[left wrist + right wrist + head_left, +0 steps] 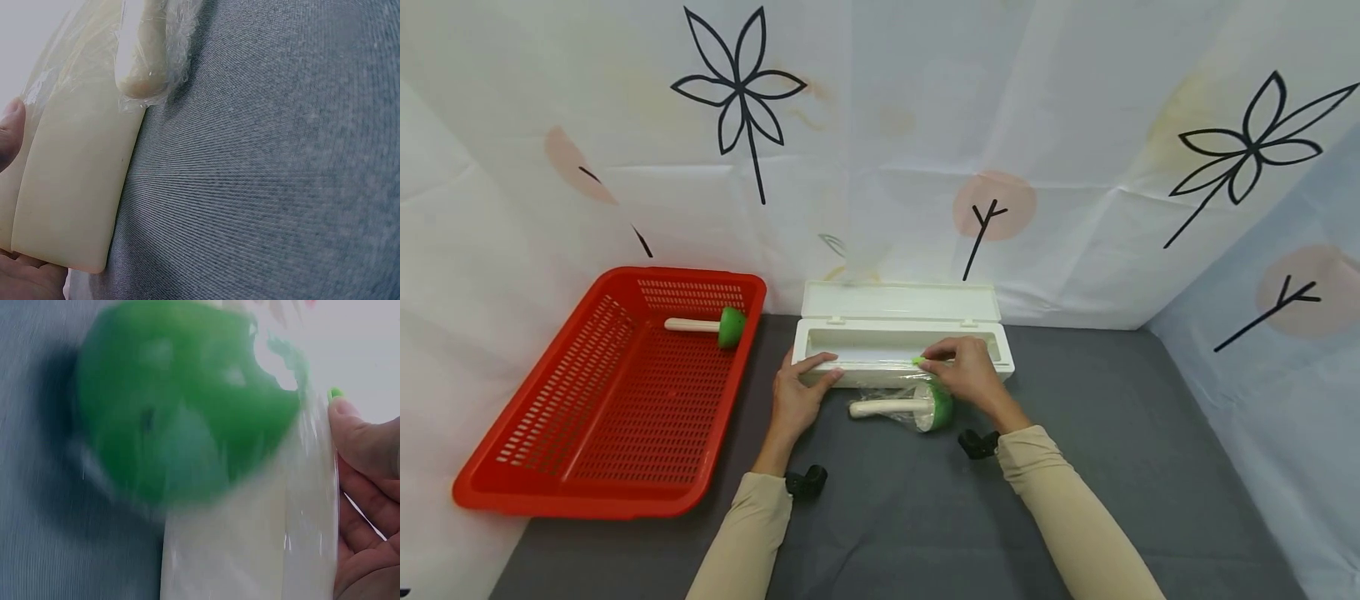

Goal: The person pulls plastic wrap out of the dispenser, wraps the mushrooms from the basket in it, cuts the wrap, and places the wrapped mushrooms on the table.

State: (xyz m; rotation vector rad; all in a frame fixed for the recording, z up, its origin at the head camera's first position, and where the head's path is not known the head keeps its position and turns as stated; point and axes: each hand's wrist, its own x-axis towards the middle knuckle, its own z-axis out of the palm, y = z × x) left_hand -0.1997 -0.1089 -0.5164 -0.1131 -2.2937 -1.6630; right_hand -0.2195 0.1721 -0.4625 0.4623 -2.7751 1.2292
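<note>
A long white cling film dispenser (850, 379) stands at the back of the table with its lid (901, 302) raised. My left hand (795, 400) grips its left end, thumb at the front edge and fingers round the end wall. Along the front edge, my right hand (970, 375) pinches a small green slide cutter (917, 361), right of the middle. Clear film stretches from the dispenser's edge to a green-domed tool with a white handle (887, 407), lying just in front. Crinkled film covers its handle and dome; the dome fills much of the right wrist view.
On the left stands a red slotted plastic basket (730, 400), holding a similar green-domed tool (731, 327). A printed white cloth (887, 125) hangs behind the dispenser. Dark grey fabric (880, 533) covers the table.
</note>
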